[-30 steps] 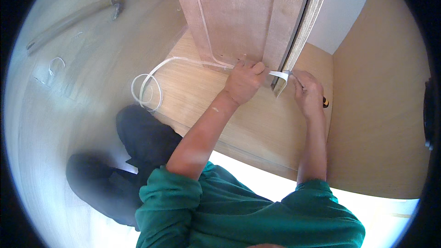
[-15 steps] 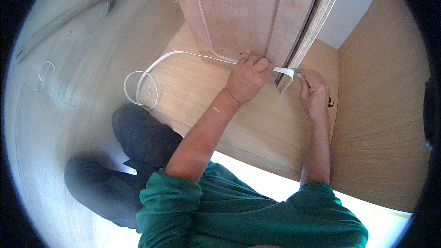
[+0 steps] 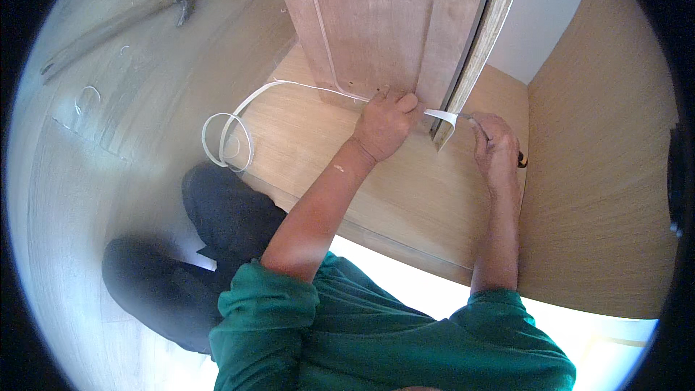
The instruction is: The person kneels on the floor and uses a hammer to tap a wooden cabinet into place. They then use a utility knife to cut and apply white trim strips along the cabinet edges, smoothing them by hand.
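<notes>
My left hand point(image 3: 384, 119) is closed on a white strip point(image 3: 438, 114) at the foot of an upright pinkish wooden panel point(image 3: 369, 18). The strip bends sharply at the panel's plywood edge point(image 3: 481, 40), and its long tail loops point(image 3: 250, 135) leftward over the light wooden board below. My right hand point(image 3: 494, 145), just right of that bend, is closed round a tool with a thin metal end point(image 3: 467, 118) meeting the strip; part of a dark handle point(image 3: 522, 160) shows behind my fingers.
A light wooden board point(image 3: 384, 217) lies under my arms, with a tall wooden side panel point(image 3: 594, 181) at the right and a white surface point(image 3: 543, 14) behind. A hammer point(image 3: 127, 22) and scraps of strip point(image 3: 89, 98) lie on the floor point(image 3: 101, 145) at the left, beside my dark-trousered legs point(image 3: 224, 217).
My right hand has shifted slightly right with the tool. My left hand stays on the strip at the panel's foot, with little movement.
</notes>
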The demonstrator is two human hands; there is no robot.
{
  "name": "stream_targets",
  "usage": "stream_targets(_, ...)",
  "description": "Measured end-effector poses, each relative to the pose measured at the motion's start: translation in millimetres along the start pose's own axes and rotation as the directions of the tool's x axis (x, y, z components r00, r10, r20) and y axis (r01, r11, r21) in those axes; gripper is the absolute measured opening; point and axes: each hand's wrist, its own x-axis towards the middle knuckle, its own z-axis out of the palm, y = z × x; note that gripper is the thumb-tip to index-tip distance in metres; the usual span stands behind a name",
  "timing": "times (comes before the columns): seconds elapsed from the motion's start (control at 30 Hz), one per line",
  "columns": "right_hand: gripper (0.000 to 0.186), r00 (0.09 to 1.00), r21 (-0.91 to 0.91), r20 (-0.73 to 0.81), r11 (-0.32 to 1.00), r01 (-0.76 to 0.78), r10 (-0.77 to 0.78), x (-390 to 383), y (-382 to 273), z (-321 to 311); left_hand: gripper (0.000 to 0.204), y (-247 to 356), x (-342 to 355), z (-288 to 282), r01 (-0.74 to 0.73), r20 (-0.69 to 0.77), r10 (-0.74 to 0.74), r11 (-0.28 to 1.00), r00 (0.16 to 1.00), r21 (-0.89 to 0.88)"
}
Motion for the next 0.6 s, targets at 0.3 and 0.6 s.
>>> stream_targets(0.3,0.013,0.99,-0.024,-0.128,0.998,0.051,-0.054,-4,-4,12,0.026,5,-2,-1,0.035,-0.059,-0.036,0.999,0.998,-0.022)
stream_targets(0.6,0.008,0.987,0.006,-0.137,0.996,0.085,-0.083,-7,7,10,0.027,1,-4,1,0.024,-0.033,-0.025,1.0,0.999,-0.017)
